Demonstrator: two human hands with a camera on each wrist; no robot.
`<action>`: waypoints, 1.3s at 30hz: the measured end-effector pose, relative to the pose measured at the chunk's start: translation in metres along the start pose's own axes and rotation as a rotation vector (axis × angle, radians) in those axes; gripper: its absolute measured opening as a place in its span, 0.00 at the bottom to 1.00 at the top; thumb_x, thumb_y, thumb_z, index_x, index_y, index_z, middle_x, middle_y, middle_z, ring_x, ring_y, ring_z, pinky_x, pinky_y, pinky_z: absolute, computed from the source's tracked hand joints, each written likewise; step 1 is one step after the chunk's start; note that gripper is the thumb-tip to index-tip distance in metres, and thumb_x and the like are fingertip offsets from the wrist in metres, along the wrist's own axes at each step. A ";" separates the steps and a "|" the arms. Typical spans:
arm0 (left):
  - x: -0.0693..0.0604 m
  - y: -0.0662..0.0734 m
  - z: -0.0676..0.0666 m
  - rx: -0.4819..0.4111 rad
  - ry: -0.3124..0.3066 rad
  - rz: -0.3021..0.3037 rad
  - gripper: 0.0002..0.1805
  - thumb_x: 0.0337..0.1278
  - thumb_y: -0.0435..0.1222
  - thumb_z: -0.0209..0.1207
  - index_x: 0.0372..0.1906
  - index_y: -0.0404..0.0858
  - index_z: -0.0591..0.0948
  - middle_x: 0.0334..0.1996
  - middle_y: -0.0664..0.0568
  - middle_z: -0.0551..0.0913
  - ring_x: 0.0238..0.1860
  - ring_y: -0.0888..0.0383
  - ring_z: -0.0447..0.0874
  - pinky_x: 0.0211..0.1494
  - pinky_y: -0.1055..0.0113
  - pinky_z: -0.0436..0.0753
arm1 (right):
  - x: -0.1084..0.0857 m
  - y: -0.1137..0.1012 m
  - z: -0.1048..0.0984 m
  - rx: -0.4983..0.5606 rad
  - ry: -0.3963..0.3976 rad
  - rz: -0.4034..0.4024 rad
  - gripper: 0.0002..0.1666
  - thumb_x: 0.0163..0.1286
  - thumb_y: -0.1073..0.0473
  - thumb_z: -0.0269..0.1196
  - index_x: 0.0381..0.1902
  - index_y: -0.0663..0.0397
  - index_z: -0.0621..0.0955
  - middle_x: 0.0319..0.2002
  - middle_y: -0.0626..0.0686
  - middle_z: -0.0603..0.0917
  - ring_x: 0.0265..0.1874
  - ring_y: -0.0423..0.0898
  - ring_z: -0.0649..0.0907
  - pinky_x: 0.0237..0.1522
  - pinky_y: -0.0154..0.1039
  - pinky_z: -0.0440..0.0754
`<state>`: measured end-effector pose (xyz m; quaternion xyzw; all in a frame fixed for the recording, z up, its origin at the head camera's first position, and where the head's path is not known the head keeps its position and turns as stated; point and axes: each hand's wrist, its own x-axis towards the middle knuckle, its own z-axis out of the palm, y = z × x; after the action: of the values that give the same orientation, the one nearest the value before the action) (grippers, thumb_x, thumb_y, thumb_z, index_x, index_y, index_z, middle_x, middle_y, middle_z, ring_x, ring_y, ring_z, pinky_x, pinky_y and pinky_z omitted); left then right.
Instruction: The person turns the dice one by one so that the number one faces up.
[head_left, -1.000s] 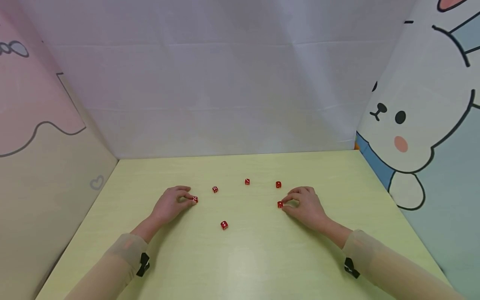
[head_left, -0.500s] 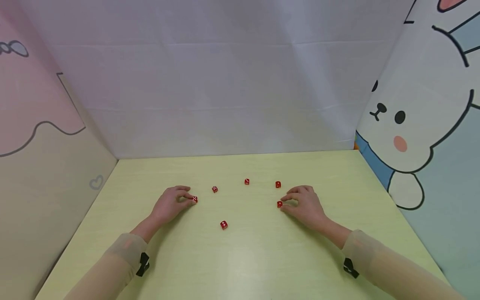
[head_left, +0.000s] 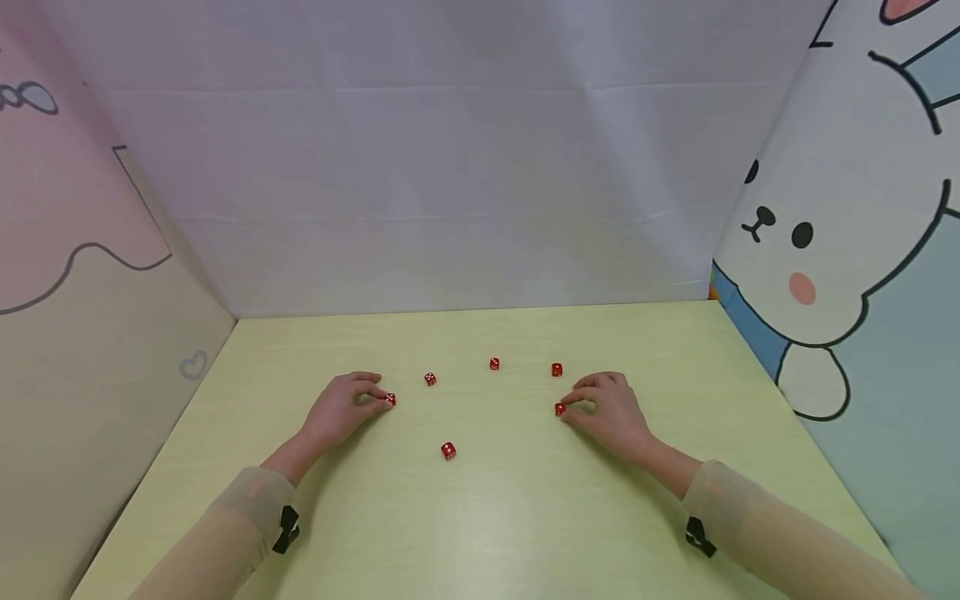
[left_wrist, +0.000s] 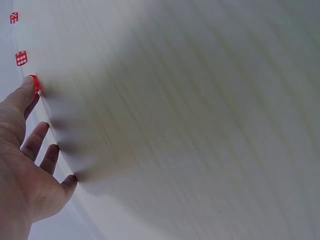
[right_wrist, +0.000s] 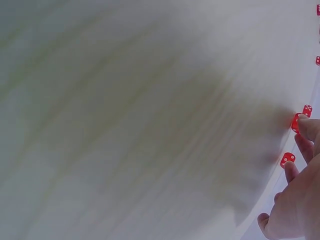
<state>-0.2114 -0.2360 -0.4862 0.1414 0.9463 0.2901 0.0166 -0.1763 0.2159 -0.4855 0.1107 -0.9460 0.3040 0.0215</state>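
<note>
My left hand [head_left: 345, 410] pinches a red die [head_left: 390, 399] with white pips between thumb and index finger, at the left of the table. On the right, my right hand [head_left: 611, 417] has thumb and forefinger on another red die [head_left: 560, 409]. In the left wrist view the thumb covers much of the left die [left_wrist: 36, 84]. The right wrist view shows the right die [right_wrist: 296, 123] under the thumb tip. Both dice appear to be at the tabletop.
Loose red dice lie between the hands: one [head_left: 431, 379] back left, one [head_left: 494, 364] at the back middle, one [head_left: 557, 369] back right, and one [head_left: 448, 451] nearer the front. The pale yellow table [head_left: 480, 533] meets a white cloth wall [head_left: 450, 200] behind.
</note>
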 end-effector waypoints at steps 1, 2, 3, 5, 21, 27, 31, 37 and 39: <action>0.000 0.000 0.000 0.000 0.000 0.000 0.07 0.63 0.41 0.70 0.40 0.41 0.90 0.62 0.40 0.81 0.67 0.35 0.71 0.71 0.38 0.67 | 0.000 0.000 0.000 0.002 0.000 0.001 0.09 0.61 0.53 0.76 0.39 0.46 0.92 0.52 0.54 0.83 0.62 0.61 0.70 0.63 0.62 0.68; 0.000 0.000 0.000 0.000 0.001 0.001 0.07 0.63 0.41 0.70 0.40 0.41 0.90 0.62 0.40 0.81 0.67 0.34 0.71 0.71 0.38 0.67 | 0.000 0.000 0.000 0.003 0.000 0.002 0.09 0.62 0.53 0.76 0.39 0.46 0.92 0.52 0.54 0.83 0.62 0.61 0.69 0.63 0.62 0.68; 0.000 0.000 0.000 -0.001 0.001 0.002 0.07 0.63 0.41 0.70 0.39 0.41 0.90 0.62 0.40 0.81 0.67 0.34 0.71 0.71 0.38 0.67 | 0.000 0.000 0.001 0.004 0.001 0.003 0.09 0.62 0.53 0.76 0.39 0.46 0.92 0.52 0.54 0.82 0.62 0.60 0.69 0.63 0.62 0.67; 0.001 0.000 0.001 0.003 0.002 0.004 0.07 0.63 0.41 0.70 0.39 0.41 0.90 0.62 0.40 0.81 0.67 0.34 0.71 0.70 0.38 0.67 | 0.000 0.001 0.001 0.005 0.003 0.003 0.08 0.62 0.53 0.76 0.38 0.46 0.92 0.52 0.53 0.82 0.62 0.60 0.69 0.63 0.62 0.68; 0.000 -0.003 0.003 0.017 0.013 0.019 0.08 0.63 0.42 0.70 0.39 0.41 0.90 0.62 0.40 0.81 0.66 0.34 0.72 0.70 0.38 0.67 | -0.003 0.005 -0.001 -0.010 0.024 0.000 0.07 0.63 0.53 0.75 0.38 0.45 0.92 0.53 0.54 0.83 0.61 0.61 0.70 0.63 0.62 0.67; 0.000 -0.003 0.002 0.013 0.015 0.019 0.08 0.63 0.41 0.70 0.39 0.41 0.90 0.62 0.40 0.81 0.67 0.34 0.71 0.70 0.38 0.67 | -0.004 0.005 -0.006 -0.012 0.028 -0.002 0.08 0.63 0.53 0.75 0.39 0.47 0.92 0.53 0.56 0.83 0.61 0.62 0.70 0.63 0.63 0.67; -0.001 -0.001 0.001 0.010 0.015 0.018 0.08 0.63 0.41 0.70 0.39 0.41 0.90 0.62 0.40 0.81 0.66 0.34 0.72 0.70 0.38 0.67 | -0.005 0.007 -0.009 -0.013 0.026 0.002 0.08 0.64 0.53 0.75 0.40 0.47 0.92 0.53 0.56 0.83 0.61 0.62 0.70 0.63 0.63 0.66; -0.002 0.001 0.000 0.002 0.014 0.015 0.07 0.62 0.40 0.70 0.38 0.41 0.90 0.61 0.40 0.81 0.66 0.34 0.72 0.70 0.38 0.68 | -0.005 0.010 -0.013 -0.018 0.025 0.014 0.09 0.64 0.53 0.75 0.41 0.47 0.91 0.53 0.56 0.83 0.62 0.63 0.69 0.63 0.64 0.66; -0.002 0.002 -0.001 0.001 0.013 0.016 0.07 0.62 0.41 0.70 0.38 0.41 0.90 0.61 0.40 0.81 0.66 0.34 0.72 0.70 0.38 0.68 | -0.005 0.011 -0.015 -0.019 0.027 0.016 0.09 0.64 0.53 0.75 0.40 0.46 0.91 0.53 0.56 0.83 0.62 0.63 0.69 0.63 0.64 0.65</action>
<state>-0.2089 -0.2352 -0.4846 0.1469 0.9454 0.2908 0.0081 -0.1744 0.2341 -0.4797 0.0990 -0.9493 0.2965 0.0329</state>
